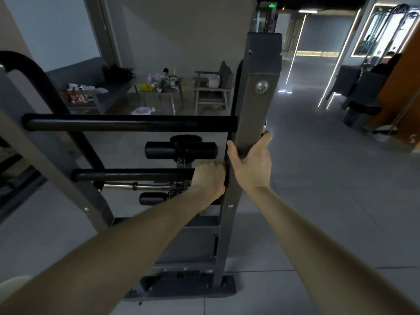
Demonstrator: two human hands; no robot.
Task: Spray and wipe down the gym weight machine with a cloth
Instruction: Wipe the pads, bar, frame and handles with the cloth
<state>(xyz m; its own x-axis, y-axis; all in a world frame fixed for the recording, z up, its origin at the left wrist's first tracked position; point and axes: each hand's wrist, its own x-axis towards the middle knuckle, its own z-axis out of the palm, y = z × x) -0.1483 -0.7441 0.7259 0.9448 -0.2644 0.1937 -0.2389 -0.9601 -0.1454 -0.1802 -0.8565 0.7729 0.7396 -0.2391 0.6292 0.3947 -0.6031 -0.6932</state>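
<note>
The gym weight machine stands in front of me, with a grey upright post and two black padded crossbars. My left hand grips the right end of the lower crossbar, right beside the post. Around the post, just below the upper crossbar, my right hand holds on with the thumb on the left face and the fingers wrapped round the right side. No cloth or spray bottle shows plainly; whatever lies under my palms is hidden. Black roller pads sit behind the bars.
The machine's slanted left frame rises at the left. Its base plate rests on the grey tiled floor. Behind are a cluttered low table, a wooden chair and a bench with items. Dark seats stand at the right.
</note>
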